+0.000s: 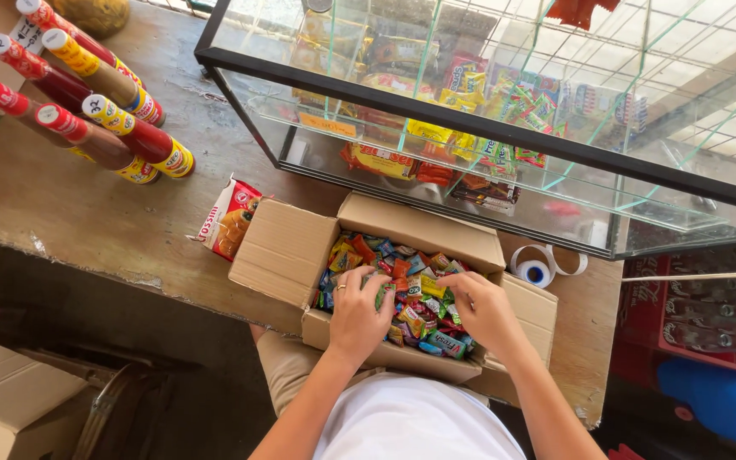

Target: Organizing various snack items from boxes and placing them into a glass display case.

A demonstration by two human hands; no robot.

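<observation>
An open cardboard box (287, 251) sits at the near edge of a wooden counter (87, 213), filled with several small colourful wrapped sweets (415, 294). Both of my hands are inside it. My left hand (358, 313), a ring on one finger, lies palm down on the sweets at the box's left half, fingers curled around some. My right hand (479, 308) reaches in from the right, its fingertips pinching among the sweets near the middle. Which sweets each hand grips is hidden by the fingers.
A glass display case (470, 111) with a black rim holds packaged snacks behind the box. Several sauce bottles (104, 119) stand at the far left. A red snack packet (230, 217) lies by the box's left flap, a tape roll (534, 271) at its right. Red crate (700, 315) lower right.
</observation>
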